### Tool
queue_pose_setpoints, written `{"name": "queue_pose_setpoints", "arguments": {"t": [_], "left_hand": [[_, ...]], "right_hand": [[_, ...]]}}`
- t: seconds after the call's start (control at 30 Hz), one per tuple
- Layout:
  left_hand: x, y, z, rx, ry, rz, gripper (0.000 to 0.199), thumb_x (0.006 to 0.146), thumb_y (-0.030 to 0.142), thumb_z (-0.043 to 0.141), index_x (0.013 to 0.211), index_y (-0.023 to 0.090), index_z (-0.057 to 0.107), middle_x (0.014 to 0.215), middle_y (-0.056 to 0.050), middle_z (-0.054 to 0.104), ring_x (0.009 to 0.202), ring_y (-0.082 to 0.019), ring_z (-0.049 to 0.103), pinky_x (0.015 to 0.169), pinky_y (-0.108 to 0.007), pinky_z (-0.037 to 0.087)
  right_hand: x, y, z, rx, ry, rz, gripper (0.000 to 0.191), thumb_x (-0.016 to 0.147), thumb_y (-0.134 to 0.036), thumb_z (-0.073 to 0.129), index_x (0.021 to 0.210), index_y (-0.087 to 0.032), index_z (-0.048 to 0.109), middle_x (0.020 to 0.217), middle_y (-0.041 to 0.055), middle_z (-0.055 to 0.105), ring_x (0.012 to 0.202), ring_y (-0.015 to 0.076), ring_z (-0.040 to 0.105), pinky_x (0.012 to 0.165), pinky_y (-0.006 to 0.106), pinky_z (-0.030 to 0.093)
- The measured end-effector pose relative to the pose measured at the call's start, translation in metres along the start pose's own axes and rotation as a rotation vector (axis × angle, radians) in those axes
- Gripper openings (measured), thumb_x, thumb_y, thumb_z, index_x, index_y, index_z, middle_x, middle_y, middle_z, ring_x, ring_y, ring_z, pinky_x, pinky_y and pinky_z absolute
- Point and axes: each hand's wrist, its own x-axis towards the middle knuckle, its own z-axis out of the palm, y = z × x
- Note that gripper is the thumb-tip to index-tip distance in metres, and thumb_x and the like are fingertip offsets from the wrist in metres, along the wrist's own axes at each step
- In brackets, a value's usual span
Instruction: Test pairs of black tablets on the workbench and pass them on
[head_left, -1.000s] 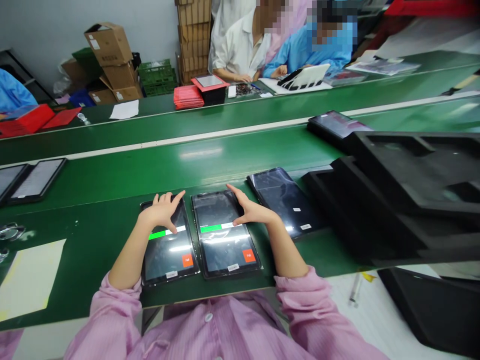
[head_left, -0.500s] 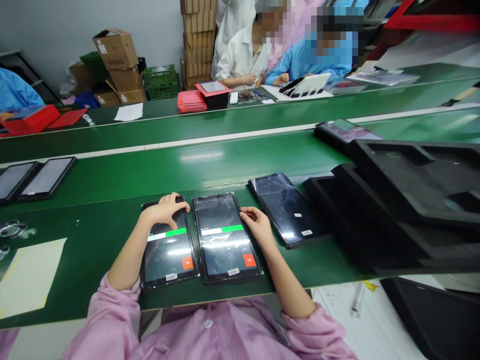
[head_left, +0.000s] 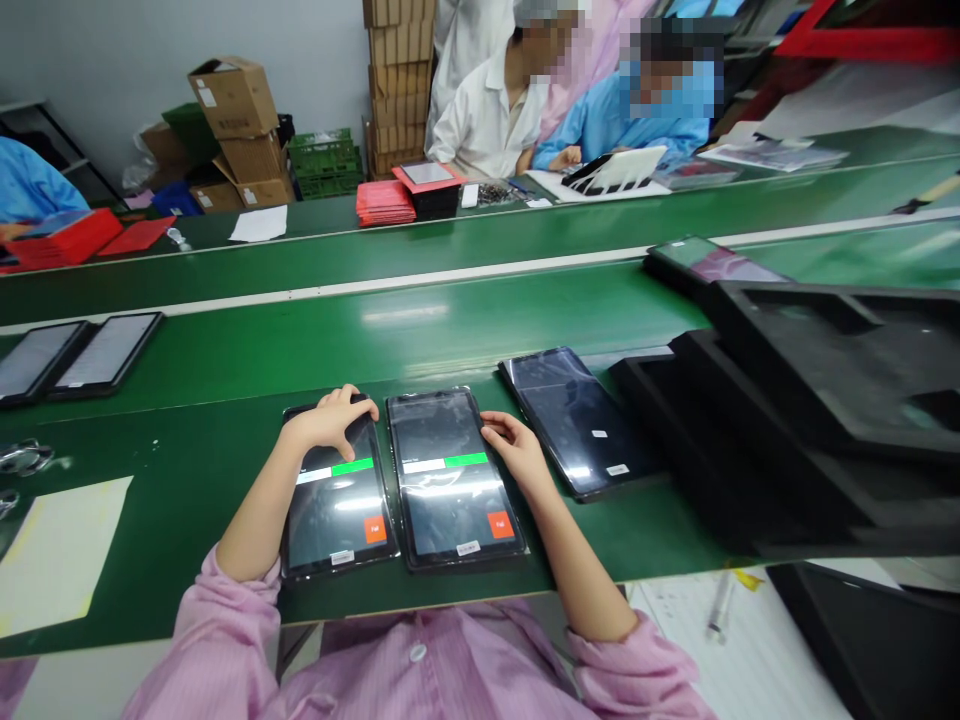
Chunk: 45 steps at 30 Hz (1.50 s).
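Note:
Two lit tablets lie side by side on the green bench before me, each showing a green bar and an orange square. My left hand (head_left: 336, 422) rests over the top of the left tablet (head_left: 337, 515), fingers spread and thumb extended across its screen. At the upper right edge of the middle tablet (head_left: 450, 510), my right hand (head_left: 517, 447) has its thumb and fingers drawn together on the rim. To the right lies a third tablet (head_left: 566, 410) with a dark screen and small white labels. It touches neither hand.
Black foam trays (head_left: 825, 370) are stacked at the right. Beyond the bench runs a green conveyor belt (head_left: 360, 345) with tablets (head_left: 109, 352) at the left and another tablet (head_left: 712, 262) at the right. A yellowish sheet (head_left: 64, 555) lies left. Co-workers (head_left: 487, 115) sit across the line.
The tablets on the belt have shifted slightly to the right. A co-worker in white has lowered a hand. Both my hands and the tablets under them stay in place.

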Motion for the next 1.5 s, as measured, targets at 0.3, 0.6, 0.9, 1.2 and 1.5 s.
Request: {"name": "queue_pose_setpoints", "arguments": {"t": [0.3,0.6,0.9,1.2,1.5], "left_hand": [[-0.002,0.001,-0.002,-0.024,-0.005,-0.007,0.078,0.056,0.017,0.089,0.122,0.034,0.052,0.134,-0.005,0.038,0.129,-0.032,0.040,0.107,-0.042,0.038],[-0.001,0.004,-0.003,0.006,-0.004,0.002,0.075,0.056,0.017,0.088,0.120,0.034,0.054,0.129,-0.005,0.040,0.125,-0.031,0.043,0.104,-0.041,0.040],[-0.002,0.003,-0.002,-0.004,0.001,-0.018,0.076,0.056,0.018,0.088,0.121,0.036,0.054,0.134,-0.005,0.040,0.128,-0.032,0.043,0.106,-0.043,0.039],[-0.002,0.005,-0.003,0.006,-0.009,-0.004,0.074,0.056,0.016,0.086,0.121,0.032,0.054,0.145,-0.007,0.040,0.134,-0.034,0.041,0.109,-0.044,0.035],[0.002,-0.002,0.001,0.029,0.009,0.015,0.075,0.055,0.018,0.088,0.122,0.031,0.055,0.141,-0.008,0.043,0.129,-0.035,0.045,0.107,-0.043,0.038]], "right_hand": [[0.000,-0.002,0.003,0.003,0.010,-0.010,0.039,0.074,-0.047,0.070,0.104,-0.020,0.069,0.104,0.0107,0.073,0.096,0.0273,0.069,0.092,0.045,0.055],[0.000,0.000,0.003,-0.048,0.026,-0.040,0.037,0.077,-0.045,0.066,0.105,-0.021,0.065,0.102,0.0102,0.072,0.094,0.0272,0.068,0.089,0.046,0.056],[0.003,0.003,0.003,-0.089,-0.009,-0.080,0.032,0.080,-0.045,0.062,0.104,-0.024,0.063,0.100,0.0084,0.070,0.092,0.0263,0.066,0.086,0.045,0.056],[0.001,-0.006,0.006,-0.080,0.008,-0.071,0.033,0.080,-0.044,0.061,0.105,-0.023,0.063,0.101,0.0087,0.069,0.094,0.0272,0.065,0.092,0.048,0.055],[-0.106,-0.168,0.025,-0.623,-0.182,-1.213,0.038,0.088,-0.027,0.066,0.123,-0.042,0.064,0.125,-0.0054,0.070,0.121,0.0223,0.062,0.108,0.040,0.049]]}}
